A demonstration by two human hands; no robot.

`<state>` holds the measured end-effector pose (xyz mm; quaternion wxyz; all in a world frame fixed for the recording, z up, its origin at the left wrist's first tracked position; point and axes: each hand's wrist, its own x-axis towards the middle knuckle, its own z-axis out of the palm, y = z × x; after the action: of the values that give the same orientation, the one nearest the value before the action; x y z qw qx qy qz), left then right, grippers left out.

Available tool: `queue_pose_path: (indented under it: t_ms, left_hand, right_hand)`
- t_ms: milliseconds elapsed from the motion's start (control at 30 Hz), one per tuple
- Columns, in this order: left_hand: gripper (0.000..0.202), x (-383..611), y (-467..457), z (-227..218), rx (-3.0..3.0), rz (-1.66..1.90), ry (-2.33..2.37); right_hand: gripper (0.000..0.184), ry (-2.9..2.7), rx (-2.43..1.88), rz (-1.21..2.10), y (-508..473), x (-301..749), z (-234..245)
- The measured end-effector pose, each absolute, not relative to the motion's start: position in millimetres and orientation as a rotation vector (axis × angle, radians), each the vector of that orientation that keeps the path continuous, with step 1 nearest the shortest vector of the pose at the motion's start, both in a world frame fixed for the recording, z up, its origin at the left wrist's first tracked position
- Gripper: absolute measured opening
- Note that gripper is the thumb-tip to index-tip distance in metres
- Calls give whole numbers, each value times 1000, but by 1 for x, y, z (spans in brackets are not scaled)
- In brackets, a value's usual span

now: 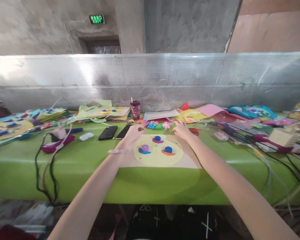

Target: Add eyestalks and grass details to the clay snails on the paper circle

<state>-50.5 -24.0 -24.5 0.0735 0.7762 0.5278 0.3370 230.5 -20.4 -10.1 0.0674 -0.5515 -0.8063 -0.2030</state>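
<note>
A pale card with a yellow oval (pixel 156 159) lies in front of me. On the oval sit three clay snails: one with a lilac shell (pixel 145 148), one with a blue shell and orange body (pixel 168 150), and one with a blue shell and magenta body (pixel 157 138). Just beyond the card is a row of small bagged clay lumps (pixel 159 126) in several colours. My left hand (pixel 135 131), fingers curled, is at the row's left end; what it may hold is too small to make out. At the right end, my right hand (pixel 182 129) has its fingers stretched forward and apart.
Two dark phones (pixel 108 132) lie left of my left hand, near a white case (pixel 86 136). A purple cup (pixel 135 110) stands behind. Power strips (pixel 58 143) with trailing cables lie on both sides. Coloured sheets (pixel 192 114) line the back, before a perforated metal panel (pixel 155 76).
</note>
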Motion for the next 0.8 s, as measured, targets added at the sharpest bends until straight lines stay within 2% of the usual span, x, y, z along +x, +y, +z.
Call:
queue_pose_path:
  t_ms: [300, 500, 800]
  left_hand:
    - [21, -51, -26, -26, 2380, 972, 1570]
    - [21, -51, -27, -27, 2377, 969, 1565]
    - [21, -53, -20, -27, 2374, 958, 1579]
  right_hand:
    - [20, -2552, -1673, -576, -29, 227, -5]
    - [17, -2556, -1747, -475, -44, 233, 0]
    - [33, -2545, -1865, -297, -46, 224, -5]
